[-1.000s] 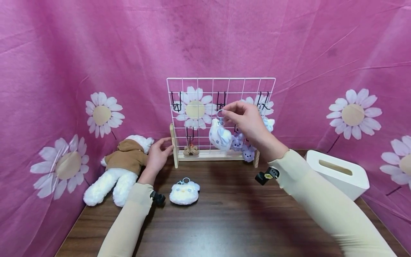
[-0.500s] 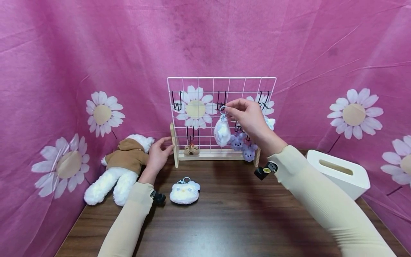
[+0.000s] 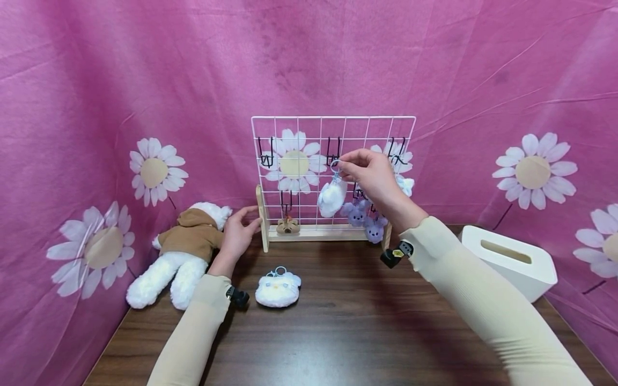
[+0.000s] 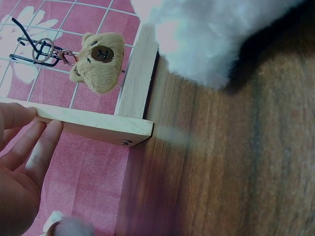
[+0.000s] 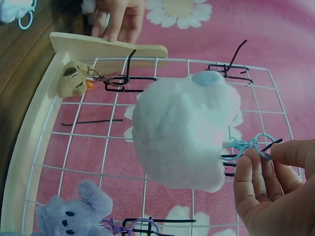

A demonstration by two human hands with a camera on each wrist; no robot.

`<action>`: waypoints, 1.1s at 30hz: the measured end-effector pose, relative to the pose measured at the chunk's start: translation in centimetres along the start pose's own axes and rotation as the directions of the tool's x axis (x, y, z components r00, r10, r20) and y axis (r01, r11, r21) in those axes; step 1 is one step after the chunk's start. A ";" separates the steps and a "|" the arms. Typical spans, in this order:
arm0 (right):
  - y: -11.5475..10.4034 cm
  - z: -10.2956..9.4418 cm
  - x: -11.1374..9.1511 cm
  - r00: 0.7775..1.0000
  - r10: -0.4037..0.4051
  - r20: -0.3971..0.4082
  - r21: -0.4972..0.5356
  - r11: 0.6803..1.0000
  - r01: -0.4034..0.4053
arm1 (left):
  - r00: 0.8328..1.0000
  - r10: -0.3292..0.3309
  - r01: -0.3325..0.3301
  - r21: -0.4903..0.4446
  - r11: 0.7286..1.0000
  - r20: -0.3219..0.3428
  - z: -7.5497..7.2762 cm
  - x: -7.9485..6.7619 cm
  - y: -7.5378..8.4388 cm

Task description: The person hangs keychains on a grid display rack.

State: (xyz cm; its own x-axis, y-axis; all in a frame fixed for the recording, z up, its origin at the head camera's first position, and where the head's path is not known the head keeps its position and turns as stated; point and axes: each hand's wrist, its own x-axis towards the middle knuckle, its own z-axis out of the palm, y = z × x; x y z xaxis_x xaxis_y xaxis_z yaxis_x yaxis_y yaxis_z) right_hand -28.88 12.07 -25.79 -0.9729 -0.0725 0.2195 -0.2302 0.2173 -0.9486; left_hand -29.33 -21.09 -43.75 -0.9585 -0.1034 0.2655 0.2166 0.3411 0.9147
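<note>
My right hand (image 3: 374, 179) pinches the light-blue ring (image 5: 265, 143) of a white plush keychain (image 3: 332, 198), which dangles before a white wire grid rack (image 3: 309, 116). A black hook (image 5: 275, 143) meets the ring at the fingertips; I cannot tell whether the ring is round it. My left hand (image 3: 236, 236) touches the rack's wooden left upright (image 4: 98, 123) with mostly straight fingers. Near that upright a brown bear keychain (image 4: 101, 61) hangs from a low hook. Purple plush keychains (image 3: 357, 213) hang at the lower right, partly behind the right hand and wrist.
A white plush keychain (image 3: 277, 289) with blue rings lies on the wooden table (image 3: 338, 332). To the left lies a white plush toy (image 3: 188, 241) in a brown hoodie. A white tissue box (image 3: 507, 260) stands right. Pink flowered cloth (image 3: 338, 59) surrounds the table.
The right hand has moved slightly right and up with the keychain, bringing its ring to the upper middle hook. The plush has swung and turned. The left hand stays at the upright.
</note>
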 end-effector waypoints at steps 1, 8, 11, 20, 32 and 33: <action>0.0 0.0 0.1 1.000 0.003 -0.001 -0.003 1.000 -0.003 | 1.000 -0.002 0.002 -0.001 1.000 0.002 0.0 0.0 0.0; 0.4 0.3 0.7 1.000 0.020 -0.006 -0.008 1.000 -0.020 | 1.000 -0.020 0.020 -0.024 1.000 0.005 0.0 0.0 -0.2; 0.6 0.3 1.0 1.000 0.027 -0.012 -0.004 1.000 -0.027 | 1.000 -0.016 0.016 -0.020 1.000 0.003 0.0 0.1 -0.2; 0.9 0.5 1.7 0.999 0.004 -0.039 -0.028 1.000 -0.005 | 1.000 -0.010 0.010 -0.032 0.999 0.006 0.1 0.0 -0.1; 1.5 0.9 2.5 0.996 0.006 -0.093 -0.054 0.998 -0.011 | 1.000 -0.006 0.006 -0.044 0.999 0.008 0.1 0.1 -0.3; 1.5 0.9 2.5 0.995 0.007 -0.097 -0.058 0.998 -0.013 | 1.000 -0.005 0.006 -0.045 0.999 0.009 0.1 0.2 -0.3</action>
State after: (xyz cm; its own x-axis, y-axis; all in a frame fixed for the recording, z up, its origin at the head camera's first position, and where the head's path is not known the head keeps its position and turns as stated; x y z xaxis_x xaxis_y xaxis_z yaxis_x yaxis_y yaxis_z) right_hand -31.64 11.32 -26.86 -0.9720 0.0234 0.2338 -0.2187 0.2739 -0.9366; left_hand -29.57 -21.09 -44.03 -0.9612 -0.0970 0.2582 0.2195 0.2979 0.9290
